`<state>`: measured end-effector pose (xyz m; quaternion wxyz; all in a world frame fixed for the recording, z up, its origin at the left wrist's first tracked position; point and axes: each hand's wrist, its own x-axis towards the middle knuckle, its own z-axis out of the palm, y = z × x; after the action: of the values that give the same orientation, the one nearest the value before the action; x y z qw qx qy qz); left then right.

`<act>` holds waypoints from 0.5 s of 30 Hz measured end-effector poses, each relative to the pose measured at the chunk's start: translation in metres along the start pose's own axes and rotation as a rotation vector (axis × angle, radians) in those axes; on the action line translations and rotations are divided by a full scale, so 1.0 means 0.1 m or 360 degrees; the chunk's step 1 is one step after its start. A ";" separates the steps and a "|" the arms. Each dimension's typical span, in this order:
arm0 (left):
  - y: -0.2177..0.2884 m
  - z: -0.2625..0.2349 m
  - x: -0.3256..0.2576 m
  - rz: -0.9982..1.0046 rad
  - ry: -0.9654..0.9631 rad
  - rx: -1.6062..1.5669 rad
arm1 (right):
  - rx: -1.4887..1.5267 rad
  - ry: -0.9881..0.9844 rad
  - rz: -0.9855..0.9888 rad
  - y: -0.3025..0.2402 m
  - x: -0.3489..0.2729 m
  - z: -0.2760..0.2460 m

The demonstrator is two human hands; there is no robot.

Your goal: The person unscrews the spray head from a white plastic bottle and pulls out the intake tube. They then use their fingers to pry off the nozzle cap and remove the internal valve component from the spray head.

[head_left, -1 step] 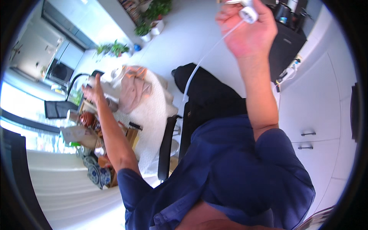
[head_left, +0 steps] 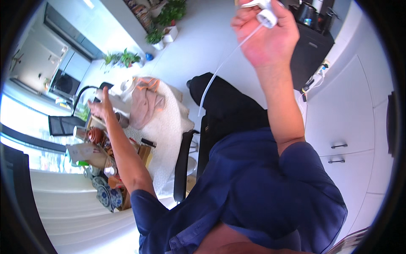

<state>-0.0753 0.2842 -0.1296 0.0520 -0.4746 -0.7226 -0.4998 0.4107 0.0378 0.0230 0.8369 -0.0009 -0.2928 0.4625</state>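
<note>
One white pump head (head_left: 266, 12) is gripped in the person's right hand (head_left: 267, 42), raised over the floor (head_left: 207, 42) and well apart from the right edge of the white-covered counter (head_left: 169, 139). The fingers (head_left: 242, 19) of this hand are curled inward and, together with the thumb, pinch the pump head. Its round collar (head_left: 267, 19) is directed back toward the person. One thin white tube (head_left: 215, 73) extends from the collar, bends in a shallow curve, and terminates in front of the black trouser leg (head_left: 232, 99); contact between the free end and the fabric cannot be determined.

The left hand (head_left: 100, 106) is extended over the left side of the counter, with the thumb upright and apart from the other fingers. A pale object adjoins the hand; whether the fingers close on it cannot be determined.

On the counter, a beige cloth (head_left: 146, 108) with orange portions lies crumpled toward the far edge. A small black object (head_left: 148, 142) lies nearer the person, beside the left forearm (head_left: 127, 152). Left of that forearm are a reddish-brown pot (head_left: 95, 135), a pale tan package (head_left: 89, 154) and blue-and-white vessels (head_left: 109, 197). A black armrest (head_left: 182, 169) stands just beside the right edge of the counter. A black cabinet (head_left: 311, 55) stands to the right of the right hand.
</note>
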 end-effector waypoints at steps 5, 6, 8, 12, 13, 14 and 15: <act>0.52 -0.46 -0.33 0.0068 0.0321 -0.0454 | -0.0070 -0.0054 -0.0202 -0.17 -0.13 0.23; 0.76 -0.56 -0.52 0.0172 0.0301 -0.0771 | -0.0103 0.0022 -0.0272 -0.18 -0.14 0.24; 1.10 -0.65 -0.79 0.0434 0.0120 -0.1053 | -0.0100 -0.0198 -0.0264 -0.18 -0.15 0.15; 1.35 -0.51 -1.26 0.0720 -0.0598 -0.0435 | -0.0223 -0.0111 -0.0208 -0.31 -0.14 0.07; 1.19 -0.33 -1.28 0.0761 -0.0651 -0.0115 | -0.0283 -0.0091 -0.0222 -0.28 -0.16 0.06; 1.33 -0.27 -1.43 0.0726 -0.0750 0.0192 | -0.0276 -0.0078 -0.0222 -0.30 -0.15 -0.02; 1.19 -0.16 -1.40 0.0756 -0.0805 0.0437 | -0.0277 -0.0098 -0.0158 -0.28 -0.16 -0.05</act>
<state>0.0823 0.1888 -0.1187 0.0495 -0.7262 -0.6427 -0.2390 0.4284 0.0110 0.0188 0.8460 -0.0449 -0.3572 0.3932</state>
